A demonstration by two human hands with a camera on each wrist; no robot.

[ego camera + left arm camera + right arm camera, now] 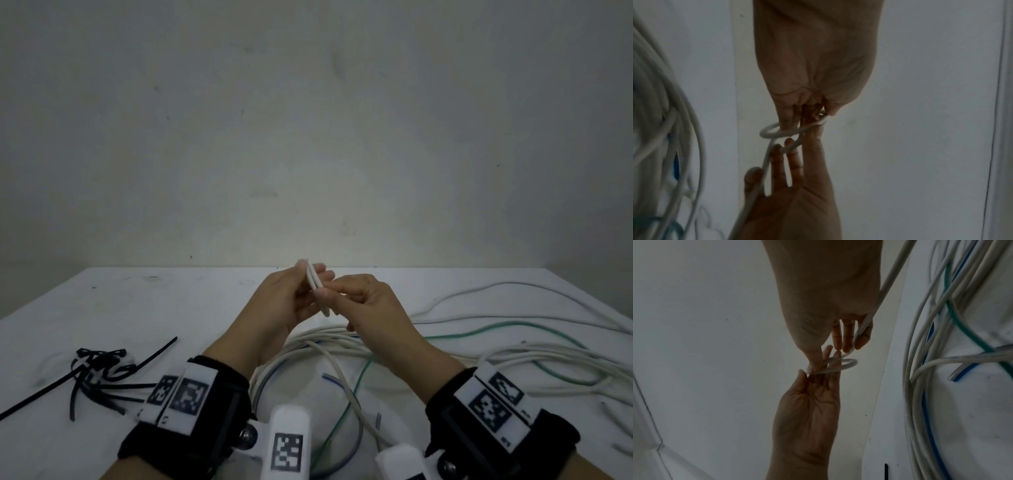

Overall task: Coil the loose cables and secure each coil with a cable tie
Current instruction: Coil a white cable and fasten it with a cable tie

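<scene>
Both hands are raised above the middle of the white table (171, 308) with a small loop of white cable (315, 284) between them. My left hand (301, 284) pinches one side of the loop (846, 365) with the thumb, and the cable's long run passes between its outer fingers (756, 177). My right hand (334, 291) pinches the other side of the loop (774, 132) between thumb and forefinger (803, 374). Under the wrists lies a large, untied coil of white cable (308, 346).
A pile of black cable ties (99, 373) lies at the left front of the table. Loose white cables (513, 356), a green cable (496, 329) and a blue cable (929, 426) sprawl over the right half. A plain wall stands behind the table.
</scene>
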